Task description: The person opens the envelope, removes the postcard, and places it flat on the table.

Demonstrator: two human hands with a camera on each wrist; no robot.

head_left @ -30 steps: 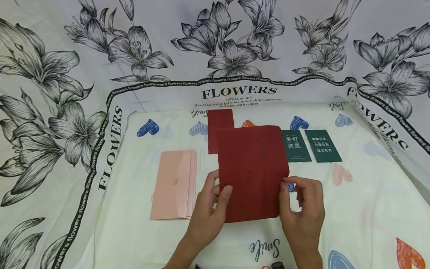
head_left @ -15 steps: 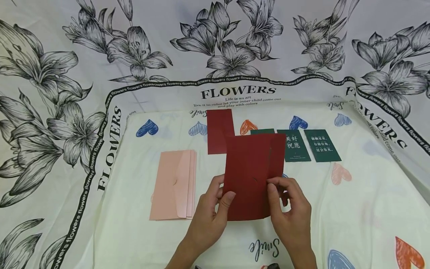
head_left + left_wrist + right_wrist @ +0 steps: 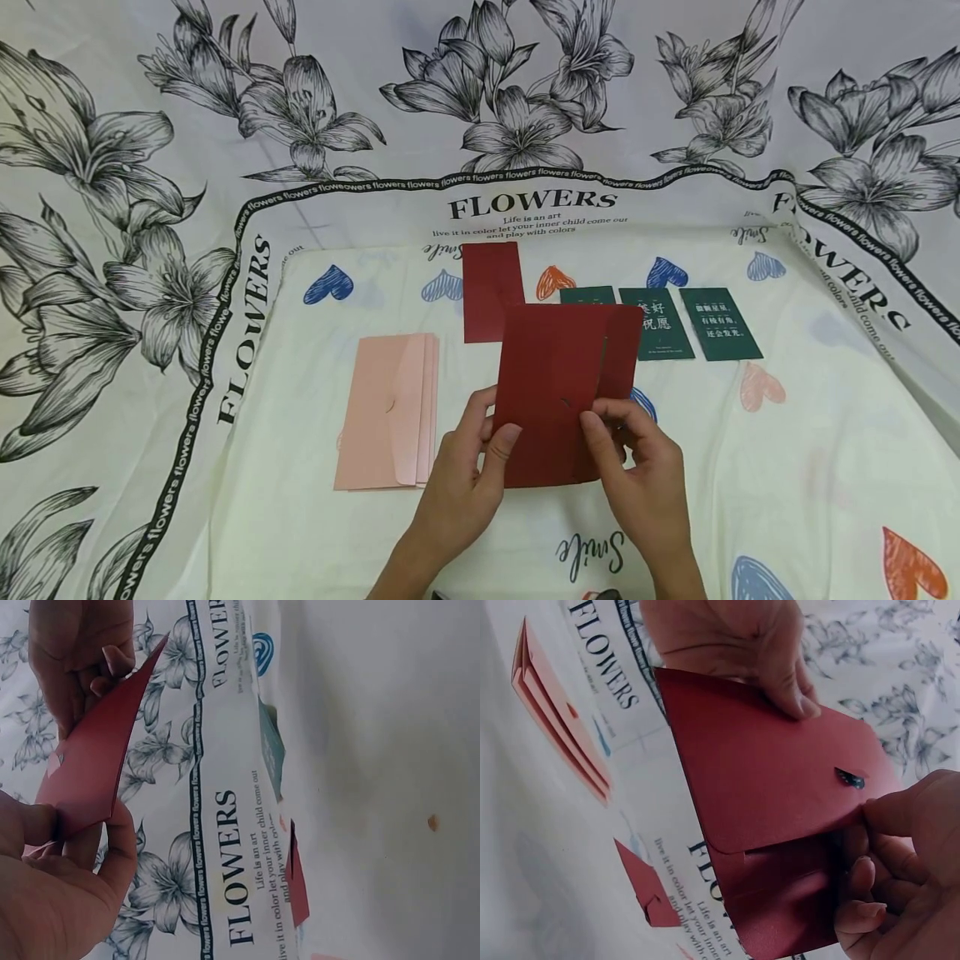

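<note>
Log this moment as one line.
left grip: holds red rectangular paper envelope | right grip: also pinches it | on cloth: pink paper envelopes, second red envelope, green rectangular cards

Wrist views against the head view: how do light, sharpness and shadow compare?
Head view: brightest and most even, the red envelope clear, though the smallest print on the middle green card is too fine to read; left wrist view: dimmer and softer, a blurry grey shade across the white cloth; right wrist view: also dim, the red darkening where the envelope opens.
</note>
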